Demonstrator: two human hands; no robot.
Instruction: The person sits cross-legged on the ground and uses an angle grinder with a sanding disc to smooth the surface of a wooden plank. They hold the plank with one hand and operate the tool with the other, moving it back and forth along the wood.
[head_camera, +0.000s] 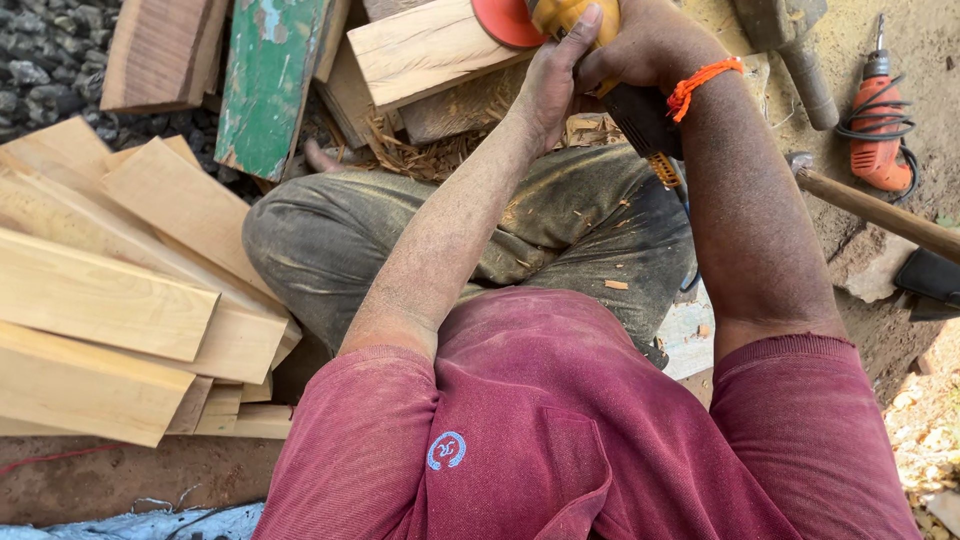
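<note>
Below our dusty maroon shirt (560, 440), our left hand (555, 75) and right hand (645, 45) both grasp the yellow disc sander (560, 20) on a pale wooden plank (420, 50), many stacked planks (110, 300) seemingly still waiting.

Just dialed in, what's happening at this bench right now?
A person sits cross-legged on the ground, both hands on a yellow power sander. The left hand and the right hand grip its body, and its orange disc rests against a pale wooden block. Cut planks are stacked on the person's left. An orange drill and a wooden-handled tool lie on the dirt to the right.
</note>
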